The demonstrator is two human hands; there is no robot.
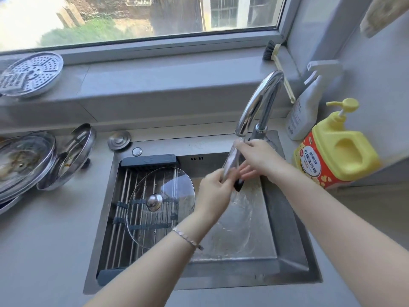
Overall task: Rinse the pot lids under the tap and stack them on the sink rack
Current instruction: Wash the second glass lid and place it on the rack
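Note:
I hold a glass pot lid [230, 161] nearly edge-on under the chrome tap [259, 103], its black knob [238, 185] pointing towards the right. Water runs over it into the sink basin [285, 222]. My left hand [213, 192] grips the lid's lower rim. My right hand [257, 157] lies on the upper part, with the fingers laid straight against the lid's far face. Another glass lid [177, 189] with a steel knob lies flat on the sink rack [120, 196] at the left of the sink. Two soiled lids [24, 160] [70, 158] stand on the counter at the far left.
A perforated steamer plate [31, 74] rests on the window sill. A small steel disc [119, 139] sits behind the sink. A yellow soap pump bottle [336, 149], a white spray bottle [303, 111] and a dish brush [273, 52] stand at the right, near the tap.

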